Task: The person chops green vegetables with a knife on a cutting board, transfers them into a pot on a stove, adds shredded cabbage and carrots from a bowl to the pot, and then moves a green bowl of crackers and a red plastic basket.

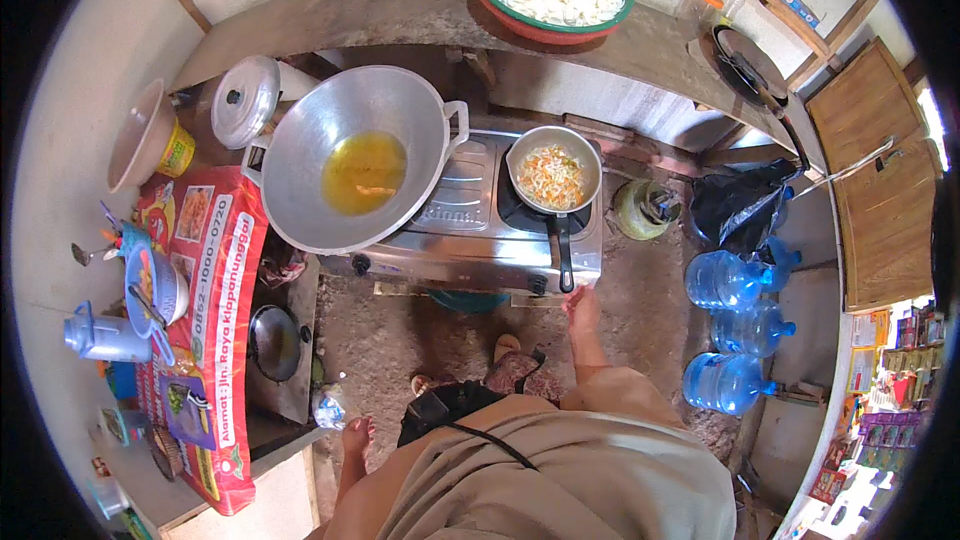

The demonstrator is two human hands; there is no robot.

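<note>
The right hand (pixel 581 308) reaches up from the lower middle of the frame, arm extended, fingers loosely together. The left hand (pixel 357 435) hangs low at lower left, fingers relaxed and empty.

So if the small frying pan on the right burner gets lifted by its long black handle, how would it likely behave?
The small frying pan would probably tip forward: its food-filled bowl sits far from the end of the black handle. It looks rigid metal and fairly light. The right hand is at the stove's front edge near the handle tip; whether it touches is unclear.
</note>
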